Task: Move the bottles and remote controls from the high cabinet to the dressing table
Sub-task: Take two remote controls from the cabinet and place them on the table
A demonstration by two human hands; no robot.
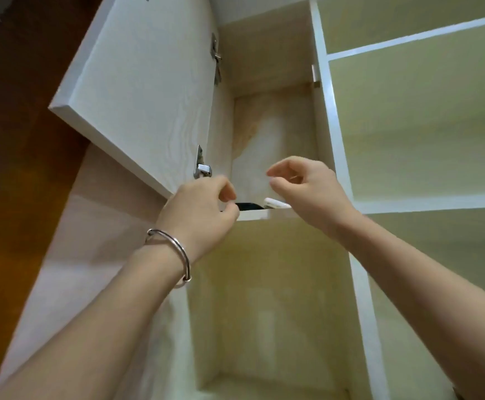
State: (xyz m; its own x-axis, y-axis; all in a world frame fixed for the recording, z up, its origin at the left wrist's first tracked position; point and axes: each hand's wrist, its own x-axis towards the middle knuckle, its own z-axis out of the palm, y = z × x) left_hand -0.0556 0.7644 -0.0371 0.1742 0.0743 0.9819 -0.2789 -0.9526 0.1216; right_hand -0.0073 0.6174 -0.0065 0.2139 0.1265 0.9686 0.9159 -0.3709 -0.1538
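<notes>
I look up into the high cabinet, whose door is swung open. On its shelf edge lie a black remote control and a white remote control, only their near ends showing. My left hand, with a silver bangle on the wrist, is raised at the shelf's left end, fingers curled and apart, just left of the black remote. My right hand hovers just above the white remote with fingers bent and holds nothing. No bottle shows from this angle.
The open cabinet door hangs at the upper left with two metal hinges. Open white shelving fills the right side. Below the shelf is a tall open compartment. A brown wooden surface lies far left.
</notes>
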